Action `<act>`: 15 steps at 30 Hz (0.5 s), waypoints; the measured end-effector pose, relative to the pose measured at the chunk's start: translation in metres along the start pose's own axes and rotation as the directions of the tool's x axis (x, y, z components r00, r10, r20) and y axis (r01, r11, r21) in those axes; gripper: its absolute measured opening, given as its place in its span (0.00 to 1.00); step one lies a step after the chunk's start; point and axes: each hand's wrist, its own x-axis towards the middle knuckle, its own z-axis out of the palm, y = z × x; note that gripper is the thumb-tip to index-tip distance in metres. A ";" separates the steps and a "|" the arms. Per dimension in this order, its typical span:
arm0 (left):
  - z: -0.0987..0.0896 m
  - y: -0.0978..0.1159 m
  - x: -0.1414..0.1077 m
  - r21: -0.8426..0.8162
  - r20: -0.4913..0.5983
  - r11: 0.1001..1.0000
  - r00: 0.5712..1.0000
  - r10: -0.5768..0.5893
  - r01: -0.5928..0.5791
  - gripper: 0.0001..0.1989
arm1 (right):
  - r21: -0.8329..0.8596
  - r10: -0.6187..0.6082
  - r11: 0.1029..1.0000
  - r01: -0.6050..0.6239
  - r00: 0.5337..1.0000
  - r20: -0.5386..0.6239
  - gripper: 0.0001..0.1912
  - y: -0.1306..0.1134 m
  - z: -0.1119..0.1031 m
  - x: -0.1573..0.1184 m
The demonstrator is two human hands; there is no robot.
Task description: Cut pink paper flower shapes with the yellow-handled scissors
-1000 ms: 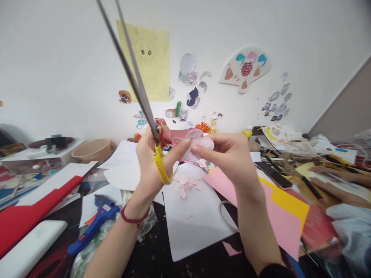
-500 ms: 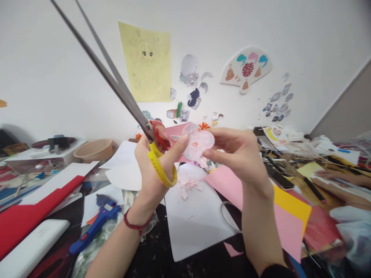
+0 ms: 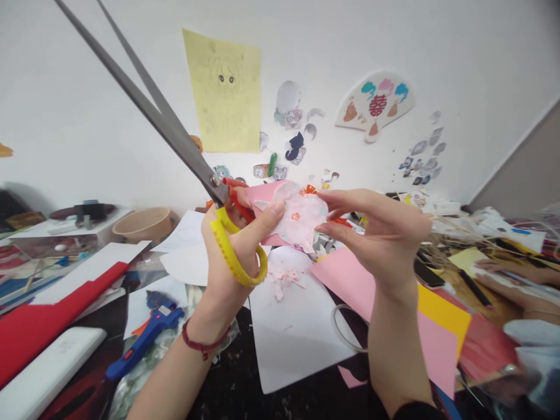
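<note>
Scissors with red and yellow handles hang from my left hand, their long blades parted and pointing up to the left. Between that hand's thumb and fingers is a pale, flower-patterned cutout, with a pink paper piece behind it. My right hand has its thumb and fingers at the cutout's right edge, slightly parted; whether they touch it is hard to tell. Small pink scraps lie on a white sheet below.
A blue glue gun, white box and red board lie left. Pink paper, yellow paper and a phone lie right. Another person's hand is at the far right. Stickers and a yellow drawing are on the wall.
My right hand has shifted right, its fingertips now at the cutout's edge instead of over it. The scissors have tilted further left, and more of the pink paper shows behind the cutout.
</note>
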 end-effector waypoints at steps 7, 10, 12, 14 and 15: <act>-0.001 -0.004 0.001 -0.077 0.020 0.997 1.000 -0.016 0.017 0.14 | -0.049 -0.054 0.997 0.052 0.997 -0.047 0.21 0.000 0.003 0.000; -0.002 -0.006 0.001 -0.062 0.033 0.998 0.999 -0.006 0.008 0.14 | -0.068 -0.077 0.995 0.073 0.995 -0.061 0.22 0.000 0.003 -0.001; -0.003 -0.006 0.001 -0.034 0.037 0.999 0.999 0.000 0.001 0.14 | -0.083 -0.060 0.995 0.055 0.997 -0.051 0.23 -0.001 0.002 -0.003; -0.004 -0.006 0.002 0.004 0.023 1.000 0.999 0.029 -0.029 0.14 | -0.095 -0.009 0.995 0.007 1.000 -0.025 0.23 -0.002 0.000 -0.004; -0.005 -0.006 0.002 0.033 0.016 0.998 0.999 0.046 -0.046 0.14 | -0.093 0.022 0.995 -0.023 1.000 -0.012 0.23 -0.003 0.000 -0.004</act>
